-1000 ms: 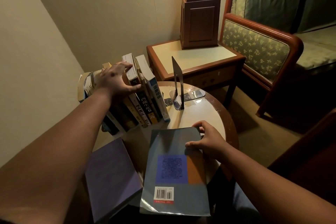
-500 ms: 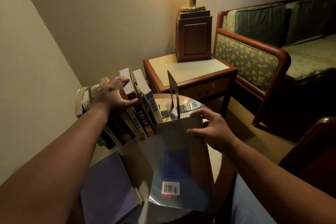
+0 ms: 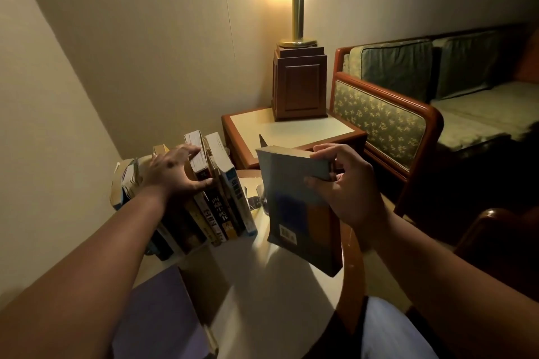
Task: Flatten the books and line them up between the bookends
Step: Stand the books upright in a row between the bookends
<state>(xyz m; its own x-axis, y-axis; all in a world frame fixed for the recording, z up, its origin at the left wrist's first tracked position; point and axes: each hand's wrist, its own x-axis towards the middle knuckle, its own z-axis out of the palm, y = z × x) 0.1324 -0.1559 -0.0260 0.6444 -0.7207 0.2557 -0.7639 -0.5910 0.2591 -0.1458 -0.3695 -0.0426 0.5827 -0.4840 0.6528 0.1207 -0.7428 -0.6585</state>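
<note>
Grey book (image 3: 294, 207): held nearly upright over the round table (image 3: 277, 285), long axis close to vertical, top leaning a little away from the camera. Back cover turned to the camera, barcode near the lower edge. Lower corner very close to the table top; touching or not, cannot tell.
Place of the grey book: to the right of the row of books (image 3: 221, 198), apart from it, in front of the metal bookend (image 3: 259, 198) and hiding most of it.
Right hand (image 3: 347, 186): closed around the upper right corner of the grey book, thumb on the cover, fingers curled over the top edge. Forearm coming in from the lower right.
Left hand (image 3: 172, 172): spread wide, palm down on the tops of the row of books, thumb pressed against one spine. Forearm stretched from the lower left.
Row of books: standing on the left part of the round table, spines to the camera, all leaning to the left; the books at the far left bent and untidy.
Purple book (image 3: 157, 315): lying flat at the near left edge of the round table.
Surface: pale, glossy top with a wooden rim.
Room: dim, beige walls meeting in a corner; a square side table (image 3: 291, 128) behind the round one, carrying a lit lamp (image 3: 299, 38) on a wooden base; a sofa (image 3: 408, 114) with a wooden frame and green patterned cushions at the right.
</note>
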